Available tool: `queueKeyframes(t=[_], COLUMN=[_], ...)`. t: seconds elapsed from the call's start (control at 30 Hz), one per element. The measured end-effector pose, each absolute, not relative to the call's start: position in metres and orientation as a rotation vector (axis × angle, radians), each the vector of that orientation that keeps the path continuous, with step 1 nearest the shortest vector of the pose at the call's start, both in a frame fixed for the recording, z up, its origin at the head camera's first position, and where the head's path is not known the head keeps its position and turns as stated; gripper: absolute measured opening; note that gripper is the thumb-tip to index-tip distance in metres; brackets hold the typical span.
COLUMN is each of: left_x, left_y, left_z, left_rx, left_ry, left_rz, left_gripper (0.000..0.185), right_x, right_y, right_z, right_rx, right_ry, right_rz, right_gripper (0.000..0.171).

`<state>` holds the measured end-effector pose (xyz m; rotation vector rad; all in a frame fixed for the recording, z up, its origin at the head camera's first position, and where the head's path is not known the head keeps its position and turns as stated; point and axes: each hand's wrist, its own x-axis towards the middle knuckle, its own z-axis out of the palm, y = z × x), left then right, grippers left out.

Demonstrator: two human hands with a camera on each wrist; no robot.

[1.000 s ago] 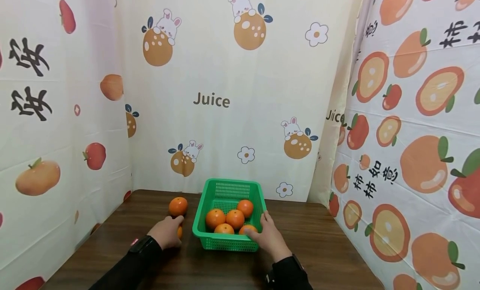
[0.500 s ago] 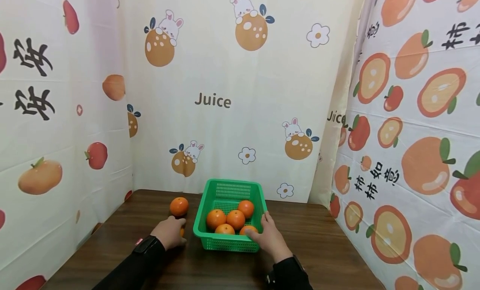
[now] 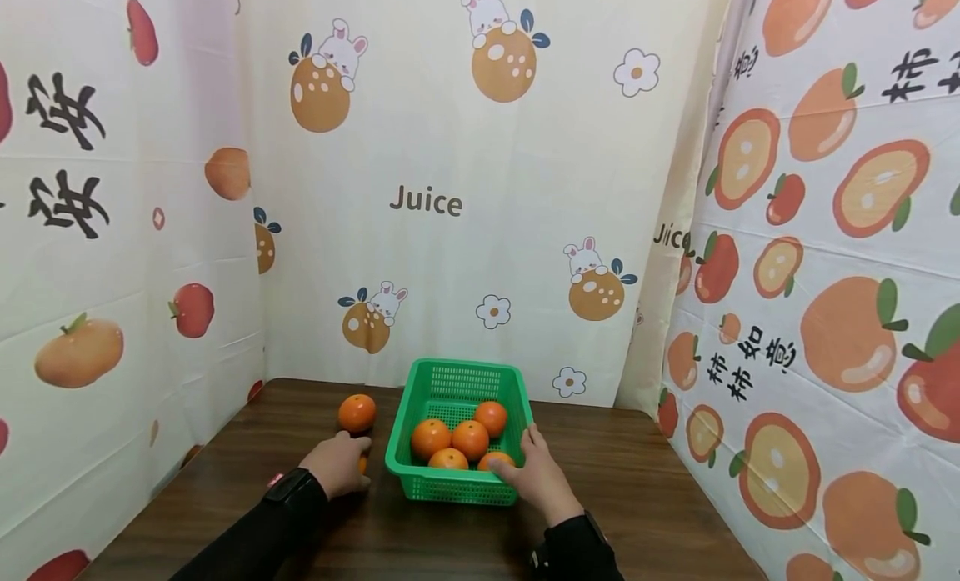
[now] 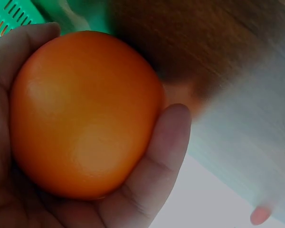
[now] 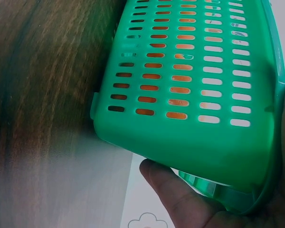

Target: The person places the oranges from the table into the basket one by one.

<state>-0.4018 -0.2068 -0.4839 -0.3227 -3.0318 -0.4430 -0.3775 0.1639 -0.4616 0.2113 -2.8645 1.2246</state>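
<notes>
My left hand [image 3: 336, 467] is on the table left of the green basket, its fingers and thumb curled round an orange [image 4: 85, 114]. Most of that orange is covered by the hand in the head view. A second orange [image 3: 357, 413] sits just beyond the left hand. With my right hand [image 3: 544, 483] I grip the right side of the slotted green plastic basket [image 3: 457, 488], the thumb reaching over its rim. Several oranges [image 3: 470, 439] lie inside the basket, toward its near end. The right wrist view shows fingers [image 5: 173, 192] against the basket's outer wall.
The dark wooden table [image 3: 637, 481] carries the basket near its middle. Printed cloth hangs behind [image 3: 487, 247] and on both sides, close to the table's back and side edges.
Over the last second my left hand has shifted slightly right and covers more of the orange in the head view. The right hand and basket stay in place.
</notes>
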Motion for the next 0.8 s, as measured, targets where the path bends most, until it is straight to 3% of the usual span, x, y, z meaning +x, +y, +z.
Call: queueKeyframes(t=[0.8], left_x=[-0.409], left_y=[-0.211], left_z=[-0.462], left_rx=[-0.364], left_ry=[-3.008], left_rz=[-0.392], left_gripper=[0.048], right_x=[-0.38], right_y=[0.165], right_z=[-0.463], right_rx=[0.21], right_ry=[-2.877], right_rz=[1.239], right_gripper=[0.104])
